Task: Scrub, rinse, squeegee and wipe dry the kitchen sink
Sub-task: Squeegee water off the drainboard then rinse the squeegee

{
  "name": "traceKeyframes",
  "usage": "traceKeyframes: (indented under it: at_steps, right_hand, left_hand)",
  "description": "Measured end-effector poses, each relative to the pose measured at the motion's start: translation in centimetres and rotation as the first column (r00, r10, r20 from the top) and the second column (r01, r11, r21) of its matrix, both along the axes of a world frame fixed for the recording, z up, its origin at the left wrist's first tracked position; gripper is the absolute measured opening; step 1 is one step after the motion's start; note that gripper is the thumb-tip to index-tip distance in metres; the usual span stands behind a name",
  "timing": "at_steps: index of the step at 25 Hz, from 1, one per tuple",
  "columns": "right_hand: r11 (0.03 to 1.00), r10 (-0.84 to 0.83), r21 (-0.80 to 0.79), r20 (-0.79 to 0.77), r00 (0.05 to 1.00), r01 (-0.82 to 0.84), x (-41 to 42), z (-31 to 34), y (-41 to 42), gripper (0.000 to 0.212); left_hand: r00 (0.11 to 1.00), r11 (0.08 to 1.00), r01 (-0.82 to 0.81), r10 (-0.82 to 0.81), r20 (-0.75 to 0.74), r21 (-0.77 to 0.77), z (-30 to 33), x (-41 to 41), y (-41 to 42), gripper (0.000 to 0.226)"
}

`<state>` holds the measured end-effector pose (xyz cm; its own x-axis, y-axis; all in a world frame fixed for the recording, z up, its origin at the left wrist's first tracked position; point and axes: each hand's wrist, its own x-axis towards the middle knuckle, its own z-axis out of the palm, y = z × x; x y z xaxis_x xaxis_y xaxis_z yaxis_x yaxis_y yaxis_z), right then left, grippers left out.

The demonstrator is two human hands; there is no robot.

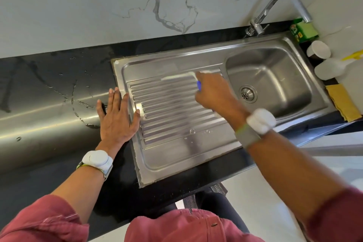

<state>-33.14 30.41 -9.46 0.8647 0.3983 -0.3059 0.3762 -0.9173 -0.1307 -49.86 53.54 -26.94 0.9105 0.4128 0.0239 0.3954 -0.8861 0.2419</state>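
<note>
A black worktop carries the stainless kitchen sink — ribbed drainboard on the left, bowl on the right. The left hand lies flat with fingers straight and spread across the sink's left rim. The right hand curls its fingers round a blue-handled squeegee — blurred — on the drainboard's far edge.

This is a kitchen: a steel sink is set into a black counter, with a tap behind the sink and a marble wall behind it.
</note>
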Motion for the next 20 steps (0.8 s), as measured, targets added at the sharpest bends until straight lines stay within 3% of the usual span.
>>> traceKeyframes:
  at_steps: [3, 6, 8, 10, 15, 20]
  right_hand:
    - [0.999, 0.050, 0.004, 0.021, 0.999, -0.050, 2.9, -2.8, 5.5, 0.049]
    - [0.958, 0.263, -0.137, 0.070, 0.962, -0.252, 1.2, -3.7, 7.8, 0.041]
    - [0.907, 0.389, -0.186, 0.025, 0.921, -0.378, -1.9, -3.4, 6.8, 0.036]
    - [0.898, 0.387, -0.226, -0.005, 0.922, -0.378, -5.8, -3.6, 3.8, 0.034]
    - [0.921, 0.240, -0.246, -0.253, 0.937, -0.302, -14.1, -3.7, -1.6, 0.091]
    - [0.904, 0.158, -0.305, -0.409, 0.899, -0.298, -18.6, -1.9, -4.1, 0.098]
  left_hand:
    - [1.000, 1.000, -0.006, 0.006, 0.005, 0.002, 0.0, 0.0, -0.1, 0.073]
    - [1.000, 1.000, -0.001, 0.001, 0.004, 0.012, 0.0, 0.1, 0.0, 0.071]
    - [1.000, 1.000, -0.013, 0.013, -0.005, 0.017, -0.1, 0.1, 0.1, 0.071]
    - [1.000, 1.000, -0.015, 0.015, -0.014, 0.015, -0.3, 0.0, -0.1, 0.071]
    - [0.999, 0.999, -0.052, 0.052, 0.002, 0.005, -0.3, -0.4, -0.1, 0.070]
    - [0.998, 0.998, -0.060, 0.060, 0.002, 0.017, -0.5, -0.4, -0.1, 0.069]
